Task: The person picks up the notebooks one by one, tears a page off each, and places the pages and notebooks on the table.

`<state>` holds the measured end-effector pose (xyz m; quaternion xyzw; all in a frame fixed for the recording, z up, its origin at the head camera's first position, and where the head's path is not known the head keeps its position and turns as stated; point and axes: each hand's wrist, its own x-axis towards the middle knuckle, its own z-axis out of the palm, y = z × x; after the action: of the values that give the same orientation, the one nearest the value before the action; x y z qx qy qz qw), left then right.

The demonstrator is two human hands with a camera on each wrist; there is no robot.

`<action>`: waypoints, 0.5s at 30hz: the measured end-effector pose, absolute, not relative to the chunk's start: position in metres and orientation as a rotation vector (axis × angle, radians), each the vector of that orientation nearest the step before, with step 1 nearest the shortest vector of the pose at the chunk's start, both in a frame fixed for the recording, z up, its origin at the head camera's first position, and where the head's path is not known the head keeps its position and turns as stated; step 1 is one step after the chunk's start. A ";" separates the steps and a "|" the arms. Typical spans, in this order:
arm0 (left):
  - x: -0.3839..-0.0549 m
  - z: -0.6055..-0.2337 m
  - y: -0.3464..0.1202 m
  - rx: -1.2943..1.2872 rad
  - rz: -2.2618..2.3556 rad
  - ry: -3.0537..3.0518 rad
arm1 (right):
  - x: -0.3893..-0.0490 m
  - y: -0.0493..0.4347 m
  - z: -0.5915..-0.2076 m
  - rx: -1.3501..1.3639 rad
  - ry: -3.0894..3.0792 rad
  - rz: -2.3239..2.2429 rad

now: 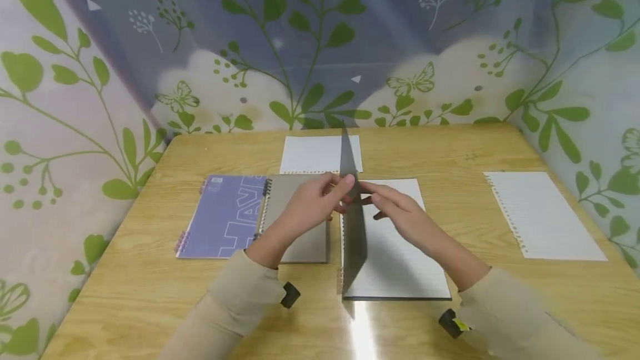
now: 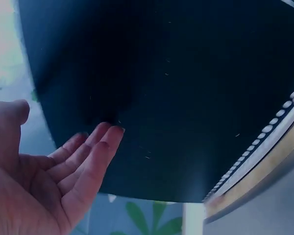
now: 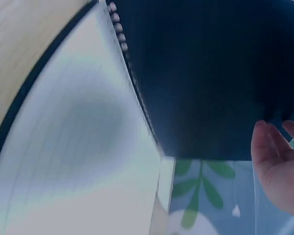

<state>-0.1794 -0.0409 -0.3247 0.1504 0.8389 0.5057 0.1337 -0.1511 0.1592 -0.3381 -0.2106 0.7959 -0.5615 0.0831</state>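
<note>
A spiral notebook lies before me, its lined page (image 1: 400,249) exposed on the right and its dark cover (image 1: 354,226) standing nearly upright on the ring binding. On the cover's left side is my left hand (image 1: 315,201); in the left wrist view its fingers (image 2: 90,164) are extended against the dark face, the thumb apart. From the other side my right hand (image 1: 402,215) reaches to the cover. The right wrist view has its fingertips (image 3: 260,131) at the dark surface, fingers fairly straight. The cover partly hides the fingers in the head view.
Left of the notebook lies another ring-bound book, with a purple cover (image 1: 225,215) folded out and a grey-brown sheet (image 1: 287,249). One loose sheet (image 1: 317,151) is behind the notebook; another lined sheet (image 1: 547,215) lies far right. Patterned fabric (image 1: 320,43) hangs behind the wooden table (image 1: 150,299).
</note>
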 end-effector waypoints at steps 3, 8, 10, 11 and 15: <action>-0.181 -0.319 -0.046 0.426 1.432 2.473 | -0.151 0.141 -0.343 -0.705 2.413 -1.642; -0.184 -0.319 -0.059 0.371 1.472 2.409 | -0.150 0.127 -0.347 -0.742 2.382 -1.687; -0.184 -0.318 -0.064 0.341 1.476 2.405 | -0.151 0.126 -0.349 -0.749 2.372 -1.685; -0.183 -0.317 -0.067 0.324 1.473 2.415 | -0.153 0.128 -0.351 -0.737 2.374 -1.683; -0.183 -0.316 -0.085 0.275 1.453 2.487 | -0.172 0.149 -0.369 -0.585 2.535 -1.632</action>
<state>-0.1833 -0.0853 -0.3163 0.0944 0.8529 0.4984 0.1239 -0.1717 0.1486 -0.3686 -0.1903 0.8250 -0.5310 0.0352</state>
